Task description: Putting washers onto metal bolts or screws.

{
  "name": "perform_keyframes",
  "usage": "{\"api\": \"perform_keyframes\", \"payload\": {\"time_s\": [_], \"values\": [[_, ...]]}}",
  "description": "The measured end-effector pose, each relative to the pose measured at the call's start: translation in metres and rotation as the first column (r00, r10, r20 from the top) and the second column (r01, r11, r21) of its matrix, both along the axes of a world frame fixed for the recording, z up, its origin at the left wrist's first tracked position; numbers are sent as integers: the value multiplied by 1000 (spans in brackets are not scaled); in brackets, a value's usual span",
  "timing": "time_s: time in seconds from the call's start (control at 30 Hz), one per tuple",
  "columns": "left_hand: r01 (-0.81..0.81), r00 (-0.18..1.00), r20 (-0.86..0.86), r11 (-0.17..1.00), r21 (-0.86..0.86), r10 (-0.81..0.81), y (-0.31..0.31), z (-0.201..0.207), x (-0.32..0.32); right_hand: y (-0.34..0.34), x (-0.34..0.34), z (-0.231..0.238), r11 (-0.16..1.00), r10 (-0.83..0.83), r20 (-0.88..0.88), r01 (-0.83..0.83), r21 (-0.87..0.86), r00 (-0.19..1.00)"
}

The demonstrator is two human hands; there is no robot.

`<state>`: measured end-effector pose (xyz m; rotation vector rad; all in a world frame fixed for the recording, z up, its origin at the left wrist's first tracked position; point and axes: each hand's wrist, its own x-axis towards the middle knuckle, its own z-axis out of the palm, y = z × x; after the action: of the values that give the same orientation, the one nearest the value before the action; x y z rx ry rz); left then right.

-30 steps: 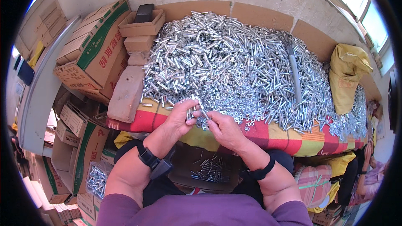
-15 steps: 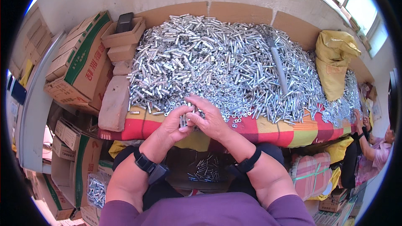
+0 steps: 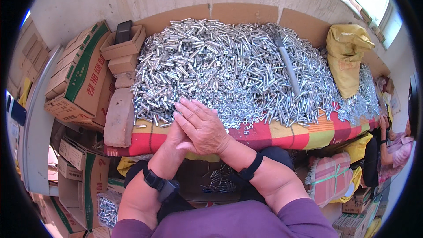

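Covering your left hand (image 3: 173, 135), palms seemingly together, your right hand (image 3: 200, 127) hid whether either gripped anything; beyond, metal sleeves (image 3: 176, 57), nuts (image 3: 238, 109) and bolts (image 3: 297, 109) lay heaped on checked cloth (image 3: 282, 138), upright cardboard (image 3: 244, 12) behind, apparently to stop spillage.

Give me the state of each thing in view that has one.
Left hand: mostly covered, grip hidden
Right hand: straightened, laid over it
Metal parts: loose, heaped
Grey strip: lying on top of them
Yellow sack: crumpled at the top
Plaid bundle: tied up
Small carton: open, dark object inside
Clear bag: filled with fasteners
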<state>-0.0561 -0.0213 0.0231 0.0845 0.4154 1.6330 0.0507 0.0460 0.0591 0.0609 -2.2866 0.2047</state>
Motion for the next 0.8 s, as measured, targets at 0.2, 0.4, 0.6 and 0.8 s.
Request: {"api": "perform_keyframes", "payload": {"time_s": [0.2,0.4,0.6,0.8], "values": [[62,994,90,998,-12,-60,-8,-24,20,7,2,-9,998,-67,-17,67,8,998],[129,981,157,990,-63,-118,-9,-26,41,16,5,-8,998,-60,-132,63,15,989],[7,1000,-9,963,-271,-10,-9,-16,43,27,7,-13,984,-82,-100,64,-165,992],[4,923,-362,945,-326,-128,-23,-12,33,60,82,-12,765,-388,330,500,-405,861]]}}
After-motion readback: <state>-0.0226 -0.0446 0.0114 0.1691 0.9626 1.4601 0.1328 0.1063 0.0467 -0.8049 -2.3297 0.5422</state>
